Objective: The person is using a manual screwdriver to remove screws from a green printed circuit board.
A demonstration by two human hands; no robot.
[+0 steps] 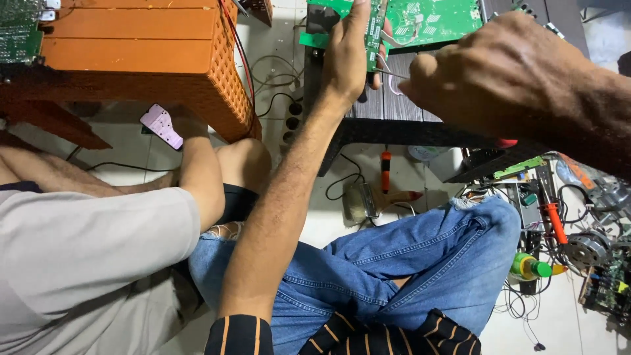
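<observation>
Left-hand fingers point(363, 39) are wrapped round a narrow green circuit board point(376, 29), held above the dark table point(394, 128). The right hand point(486, 72) is closed — pinching a thin metal tool point(388, 73). The board looks light, stiff, fragile — best gripped by its edges.

Below my hands, a paintbrush point(365, 199) and orange screwdriver point(386, 169) lie on the floor. Left of them stands an orange plastic stool point(141, 62); a green-capped bottle point(530, 266) lies lower right.
</observation>
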